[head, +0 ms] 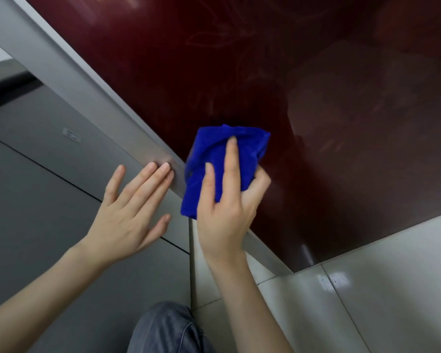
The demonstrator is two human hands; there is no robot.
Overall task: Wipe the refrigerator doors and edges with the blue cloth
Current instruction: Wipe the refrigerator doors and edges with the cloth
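So the blue cloth [222, 169] is bunched up and pressed flat against the dark red refrigerator door [316, 98], low down near its left edge. My right hand [227, 207] comes in from about 6 o'clock and clamps it there, index finger stretched up over the top fold, thumb along the left side, the other fingers curled behind where I can't see them. The cloth looks thick and crumpled, its lower left corner hanging over the silver edge strip [92, 98]. At roughly 9 o'clock of the cloth my left hand [135, 212] lies flat, fingers close together, thumb out, tips on that strip. Grey side panel [36, 187] beyond it, and pale floor tiles [367, 289] at 5 o'clock. Loads of door free up toward 1 o'clock.
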